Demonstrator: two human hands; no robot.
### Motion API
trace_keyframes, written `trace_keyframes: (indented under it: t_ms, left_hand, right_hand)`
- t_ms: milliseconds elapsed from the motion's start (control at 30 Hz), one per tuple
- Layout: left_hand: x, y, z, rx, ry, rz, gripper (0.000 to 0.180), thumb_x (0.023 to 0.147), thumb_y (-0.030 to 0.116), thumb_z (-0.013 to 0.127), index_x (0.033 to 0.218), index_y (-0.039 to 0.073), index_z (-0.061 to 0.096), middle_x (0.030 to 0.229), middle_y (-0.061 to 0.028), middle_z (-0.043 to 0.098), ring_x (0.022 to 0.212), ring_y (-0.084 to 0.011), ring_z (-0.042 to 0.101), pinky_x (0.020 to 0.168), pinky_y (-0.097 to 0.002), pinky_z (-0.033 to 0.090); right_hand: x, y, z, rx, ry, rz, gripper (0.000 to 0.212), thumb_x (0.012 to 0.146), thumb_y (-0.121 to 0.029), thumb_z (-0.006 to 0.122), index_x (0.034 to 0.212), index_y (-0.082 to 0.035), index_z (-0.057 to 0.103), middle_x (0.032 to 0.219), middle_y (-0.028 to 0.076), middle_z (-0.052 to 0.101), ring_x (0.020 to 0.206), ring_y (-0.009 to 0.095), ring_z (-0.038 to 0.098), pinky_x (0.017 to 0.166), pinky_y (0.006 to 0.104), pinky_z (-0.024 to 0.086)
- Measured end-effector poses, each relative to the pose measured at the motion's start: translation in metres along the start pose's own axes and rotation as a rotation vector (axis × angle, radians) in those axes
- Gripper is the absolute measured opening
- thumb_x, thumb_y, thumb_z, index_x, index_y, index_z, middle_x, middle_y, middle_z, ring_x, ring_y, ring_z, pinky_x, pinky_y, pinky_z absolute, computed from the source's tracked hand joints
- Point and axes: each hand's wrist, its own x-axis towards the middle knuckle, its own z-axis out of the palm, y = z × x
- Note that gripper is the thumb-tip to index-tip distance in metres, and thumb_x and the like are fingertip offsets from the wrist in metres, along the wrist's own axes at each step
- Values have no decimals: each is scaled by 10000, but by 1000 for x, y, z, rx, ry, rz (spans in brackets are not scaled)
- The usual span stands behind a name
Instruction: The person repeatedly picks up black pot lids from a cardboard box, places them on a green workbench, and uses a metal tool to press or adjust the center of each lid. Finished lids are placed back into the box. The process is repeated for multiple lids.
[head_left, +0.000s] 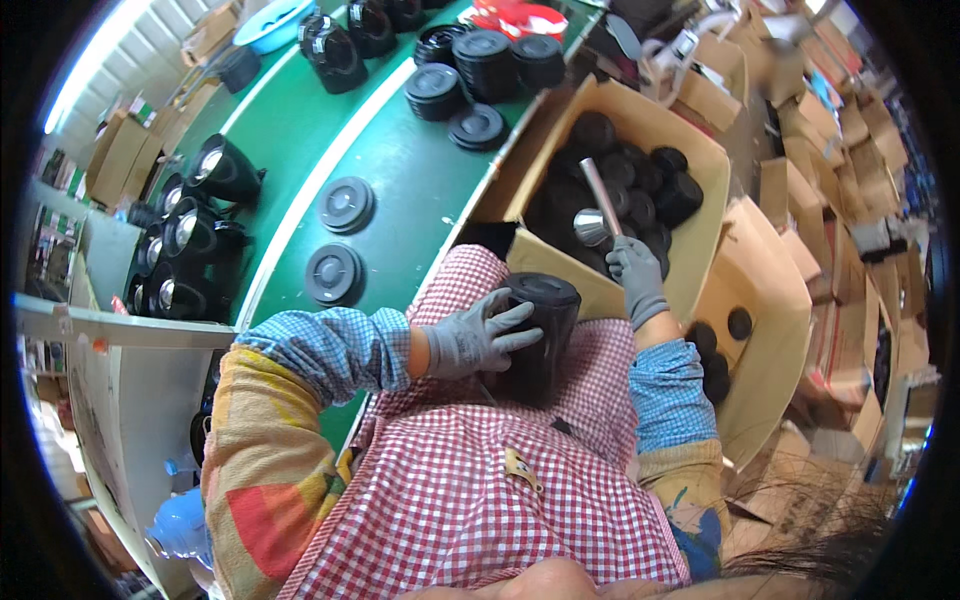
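Observation:
A black, bucket-shaped plastic housing point(545, 325) stands on my lap, its round flat end facing up. My left hand point(478, 338), in a grey glove, holds it from the left with fingers spread over its upper side. Over the edge of a cardboard box, my gloved right hand point(637, 272) is closed round a metal tool point(600, 195) with a straight rod. A shiny, cone-shaped metal piece point(591, 227) shows beside the rod; whether the two are joined I cannot tell. Below the tool, the cardboard box point(690, 140) holds many round black parts point(615, 170).
On the green worktable point(400, 200) to my left lie black discs point(346, 204), stacks of black rings point(482, 62) and black lamp-like housings point(222, 168). A second cardboard box point(770, 290) with a few black parts is at my right. More cartons point(830, 340) are piled beyond.

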Motion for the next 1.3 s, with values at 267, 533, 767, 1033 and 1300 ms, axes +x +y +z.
trace_keyframes:
  t_ms: [267, 533, 767, 1033, 1300]
  left_hand:
    - [-95, -56, -81, -484, 636, -160, 283, 781, 39, 732, 1051, 46, 645, 1484, -235, 488, 1192, -369, 624, 952, -459, 552]
    - [-192, -191, -69, -1212, 1576, -786, 252, 982, 37, 636, 1225, 15, 573, 1002, -30, 564, 971, -173, 622, 914, -414, 592]
    - [-216, -435, -72, -650, 1824, -1110, 261, 869, 59, 690, 1115, 23, 609, 1029, -91, 577, 910, -240, 577, 833, -357, 473]
    - [-184, -552, -95, -443, 1646, -1428, 274, 858, 145, 777, 1057, 34, 625, 1202, -124, 540, 1035, -292, 592, 895, -421, 484]
    - [-261, -374, -138, 789, 903, -1382, 734, 699, 364, 855, 1308, 91, 550, 1523, -208, 427, 1422, -419, 367, 1172, -580, 244]
  right_hand:
    - [66, 9, 153, -541, -230, -154, 259, 995, -185, 668, 1153, 20, 694, 934, 18, 698, 788, 96, 597, 697, 252, 488]
    - [92, 36, 278, -879, -340, -382, 349, 964, -405, 622, 1124, -112, 726, 1063, 179, 724, 1028, 375, 680, 874, 448, 529]
    - [60, -6, 228, -917, -389, -942, 346, 951, -236, 630, 1248, -63, 669, 1160, 175, 691, 1077, 387, 633, 955, 470, 486]
    - [-28, 8, 83, -767, -234, -280, 291, 978, -174, 593, 1171, 9, 710, 1159, 163, 716, 1101, 291, 651, 971, 386, 499]
    - [-59, 23, 30, -619, -143, -151, 310, 1023, -169, 578, 1231, 38, 677, 1188, 128, 698, 1093, 218, 641, 977, 341, 496]
